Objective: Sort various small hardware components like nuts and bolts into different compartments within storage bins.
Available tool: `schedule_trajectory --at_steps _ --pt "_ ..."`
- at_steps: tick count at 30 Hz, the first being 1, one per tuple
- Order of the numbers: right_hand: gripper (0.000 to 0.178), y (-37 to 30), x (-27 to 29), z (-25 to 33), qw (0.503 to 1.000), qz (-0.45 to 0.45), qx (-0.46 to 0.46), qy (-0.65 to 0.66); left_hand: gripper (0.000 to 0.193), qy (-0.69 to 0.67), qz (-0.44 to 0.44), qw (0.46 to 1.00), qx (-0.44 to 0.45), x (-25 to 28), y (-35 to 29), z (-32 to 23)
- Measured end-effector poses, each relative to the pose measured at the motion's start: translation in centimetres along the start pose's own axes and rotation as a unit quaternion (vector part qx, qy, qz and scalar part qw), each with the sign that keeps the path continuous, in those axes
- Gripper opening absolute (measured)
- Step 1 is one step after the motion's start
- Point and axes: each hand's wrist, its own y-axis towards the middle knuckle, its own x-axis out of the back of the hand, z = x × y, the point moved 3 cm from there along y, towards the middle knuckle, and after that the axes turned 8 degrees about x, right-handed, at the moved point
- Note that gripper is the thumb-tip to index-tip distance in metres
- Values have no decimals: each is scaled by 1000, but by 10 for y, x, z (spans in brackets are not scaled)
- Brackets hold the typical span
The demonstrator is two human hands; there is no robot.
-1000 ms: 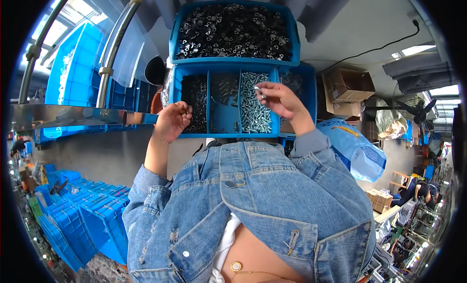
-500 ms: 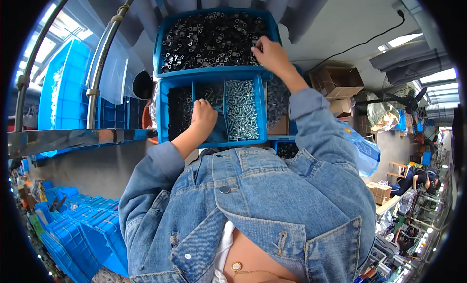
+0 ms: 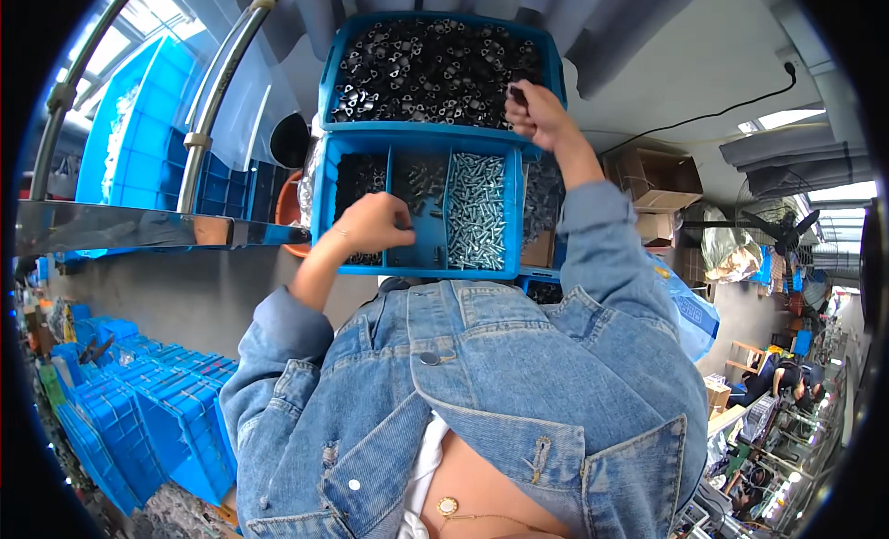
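Right hand (image 3: 544,118) is pinching what appears to be a small, dark, rigid clip (image 3: 518,94) above centre in the frame

The clip is probably weighing very little and, if it is metal like the shiny pieces near it, staying stiff under the fingers. It is likely being hard to break but a little slippery where its surface is smooth. Its thin edge or an end loop is offering the best hold, between thumb and forefinger.

The clip is sitting at the thumb side of the right hand, whose fingers are closing around it and partly hiding it. Both are hovering over the right front corner of a rectangular blue plastic tray (image 3: 326,81), where a heap of black and silver looped metal clips (image 3: 417,67) is filling the upper centre of the frame.

Left of centre, the left hand (image 3: 372,224) is hanging over a divided blue plastic tray (image 3: 325,201). Its fingers are curling inward; whether they are holding anything is not showing. Beneath and beyond it, small dark pieces (image 3: 363,173) are lying in the left compartment and scattered dark metal parts (image 3: 426,180) in the middle one. Shiny silver screws (image 3: 477,210) are filling the right compartment, just right of the frame's centre.
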Motion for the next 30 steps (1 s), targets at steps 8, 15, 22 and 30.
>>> schedule_trajectory --at_steps 8,15,22,30 --pt "18 -60 -137 -85 856 -132 -56 497 19 38 -41 978 -202 55 -13 -67" --pt "18 -72 -156 -116 990 -117 72 22 15 220 8 959 -175 -5 21 -82" --pt "21 -87 -147 -114 860 -271 -54 429 23 -94 -68 972 -203 34 -34 -37" --pt "26 -83 -156 -96 879 -274 -73 383 18 -169 -115 976 -75 17 -113 53"
